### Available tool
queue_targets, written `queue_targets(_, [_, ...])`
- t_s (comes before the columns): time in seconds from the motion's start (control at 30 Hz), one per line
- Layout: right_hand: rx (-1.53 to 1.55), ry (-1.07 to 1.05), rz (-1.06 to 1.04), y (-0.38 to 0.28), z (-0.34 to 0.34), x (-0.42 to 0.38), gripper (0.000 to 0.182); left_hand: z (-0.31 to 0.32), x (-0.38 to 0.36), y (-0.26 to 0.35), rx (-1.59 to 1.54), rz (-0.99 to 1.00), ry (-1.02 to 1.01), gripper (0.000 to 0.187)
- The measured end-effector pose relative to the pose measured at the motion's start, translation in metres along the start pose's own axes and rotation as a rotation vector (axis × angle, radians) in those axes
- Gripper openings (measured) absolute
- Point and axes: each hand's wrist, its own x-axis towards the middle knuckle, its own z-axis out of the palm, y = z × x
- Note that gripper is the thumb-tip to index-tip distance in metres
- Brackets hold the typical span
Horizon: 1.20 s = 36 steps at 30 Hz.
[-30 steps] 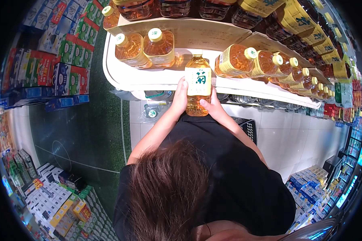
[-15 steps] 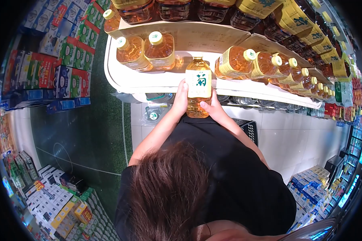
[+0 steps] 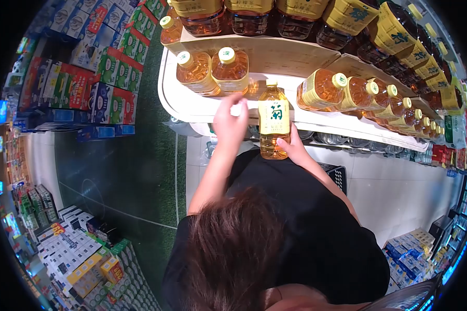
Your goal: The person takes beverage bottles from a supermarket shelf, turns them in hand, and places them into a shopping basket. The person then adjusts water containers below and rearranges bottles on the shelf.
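My right hand grips the lower part of a tea bottle, which has amber liquid, a yellow cap and a yellow label with a large green character. The bottle is upright in front of my chest, near the shelf edge. My left hand is off the bottle, to its left, raised with fingers partly curled and apart; it is slightly blurred and holds nothing. Just beyond it, two similar tea bottles stand on the white shelf.
A row of matching bottles runs along the shelf to the right. Larger dark tea bottles stand on cardboard higher up. Stacked cartons are at the left. A black crate sits behind my right arm.
My left hand has let go of the bottle and moved up and left of it. My right hand keeps its hold. The whole view has shifted slightly.
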Motion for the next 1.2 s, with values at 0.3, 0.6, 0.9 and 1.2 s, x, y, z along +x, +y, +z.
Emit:
queue_targets(0.3, [0.115,0.048,0.079,-0.003,0.005,0.001,0.056,-0.057,0.108,-0.028,0.01,0.093,0.177,0.066])
queue_targets(0.6, [0.195,0.043,0.108,0.002,0.003,0.0,0.061,-0.107,0.135,-0.097,-0.678,-0.048,-0.203,0.064])
queue_targets(0.9, [0.224,0.047,0.088,0.002,0.002,0.002,0.054,-0.091,0.131,-0.068,-0.579,-0.14,-0.045,0.052])
queue_targets(1.2, [0.182,0.056,0.089,0.002,0.002,0.002,0.058,-0.065,0.098,-0.04,-0.289,-0.029,-0.008,0.071])
